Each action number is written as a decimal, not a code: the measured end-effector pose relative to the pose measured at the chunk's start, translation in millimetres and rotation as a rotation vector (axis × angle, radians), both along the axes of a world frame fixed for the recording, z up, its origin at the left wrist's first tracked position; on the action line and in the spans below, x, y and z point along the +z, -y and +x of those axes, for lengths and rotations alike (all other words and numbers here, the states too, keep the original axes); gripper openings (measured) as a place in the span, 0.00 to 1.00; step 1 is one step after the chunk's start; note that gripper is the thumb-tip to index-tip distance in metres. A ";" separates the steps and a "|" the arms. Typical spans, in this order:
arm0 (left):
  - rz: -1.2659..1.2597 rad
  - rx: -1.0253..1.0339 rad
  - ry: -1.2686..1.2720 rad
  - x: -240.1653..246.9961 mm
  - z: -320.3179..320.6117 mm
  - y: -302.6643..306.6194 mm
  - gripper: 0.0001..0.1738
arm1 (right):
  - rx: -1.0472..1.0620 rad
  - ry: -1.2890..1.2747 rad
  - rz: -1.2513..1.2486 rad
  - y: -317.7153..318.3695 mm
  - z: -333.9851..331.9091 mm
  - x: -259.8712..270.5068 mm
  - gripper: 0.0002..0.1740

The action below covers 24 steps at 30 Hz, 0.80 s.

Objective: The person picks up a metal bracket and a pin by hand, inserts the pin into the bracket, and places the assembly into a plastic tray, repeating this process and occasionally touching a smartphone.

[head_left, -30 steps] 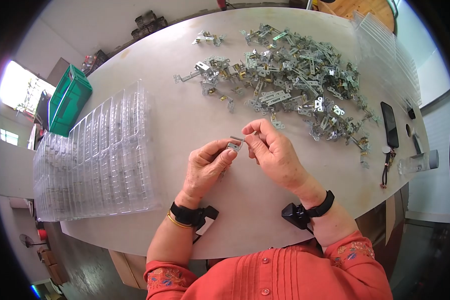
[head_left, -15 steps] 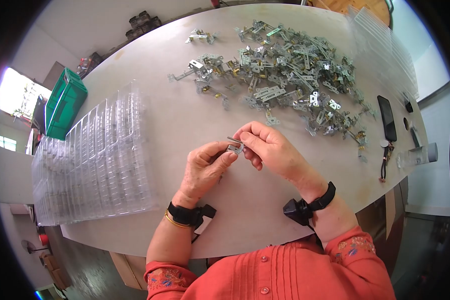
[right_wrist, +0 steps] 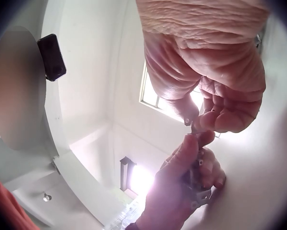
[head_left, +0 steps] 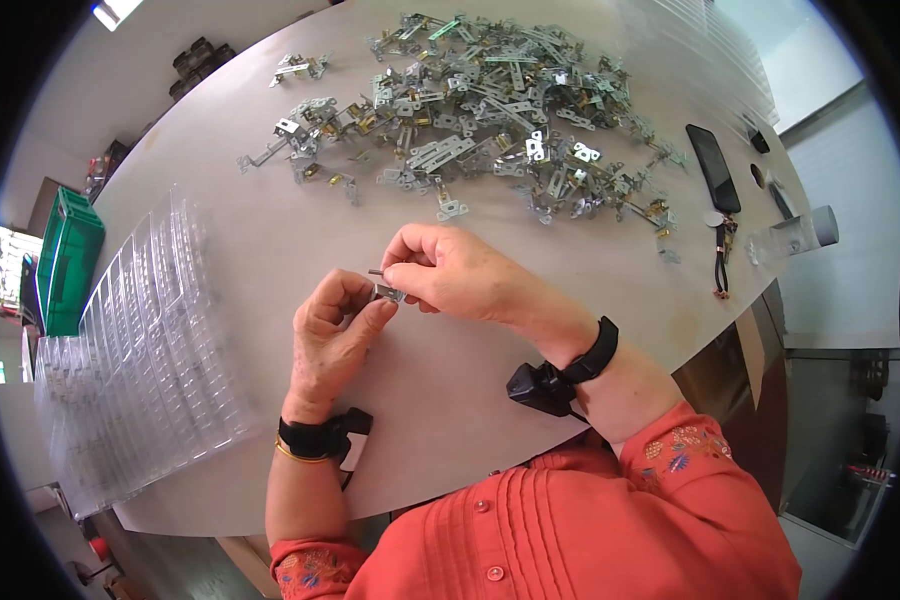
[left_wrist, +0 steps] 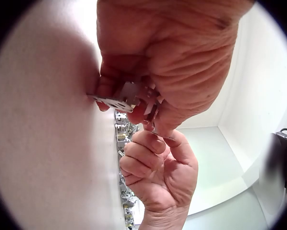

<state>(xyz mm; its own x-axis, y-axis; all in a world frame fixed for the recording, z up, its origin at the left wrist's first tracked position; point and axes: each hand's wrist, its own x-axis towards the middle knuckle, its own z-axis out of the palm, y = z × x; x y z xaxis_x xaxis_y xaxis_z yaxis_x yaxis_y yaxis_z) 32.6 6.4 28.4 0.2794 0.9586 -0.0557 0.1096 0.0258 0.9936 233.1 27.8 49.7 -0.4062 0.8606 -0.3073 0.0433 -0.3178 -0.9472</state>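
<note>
In the head view the left hand (head_left: 327,340) grips a small metal bracket assembly (head_left: 386,292) between thumb and fingers. The right hand (head_left: 465,277) meets it there, its thumb and index finger pinching a thin metal piece (head_left: 375,272) at the bracket's upper end. From the left wrist, the assembly's flat plate with holes (left_wrist: 115,103) juts out below the palm, and the right fingertips touch the far end. In the right wrist view, the thin piece (right_wrist: 188,122) shows between right thumb and fingers; the left hand (right_wrist: 170,187) holds the assembly's body just beneath.
A wide pile of metal brackets (head_left: 490,110) lies beyond the hands. Stacked clear plastic trays (head_left: 160,350) stand at left, beside a green crate (head_left: 70,260). At right are a phone (head_left: 713,168), a key strap (head_left: 721,262), a clear bottle (head_left: 792,236) and more clear trays (head_left: 705,50).
The head view has turned, so the table's contents sit further left in it. The right fingers have closed in around the bracket's upper end; the left hand keeps its grip.
</note>
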 end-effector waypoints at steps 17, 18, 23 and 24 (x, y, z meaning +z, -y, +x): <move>0.105 0.084 -0.077 -1.6 -0.5 0.1 0.09 | -0.221 -0.067 0.345 -0.9 -6.4 -6.2 0.06; 0.104 0.134 -0.039 -1.6 0.0 -0.4 0.09 | -0.208 -0.077 0.349 -0.8 -7.4 -6.7 0.06; 0.205 0.158 -0.139 -1.7 3.9 -0.5 0.10 | -0.116 -0.064 0.258 3.0 -12.4 -5.2 0.06; 0.249 0.151 -0.176 -1.6 4.5 -0.3 0.11 | -0.109 -0.065 0.261 3.4 -11.9 -5.0 0.06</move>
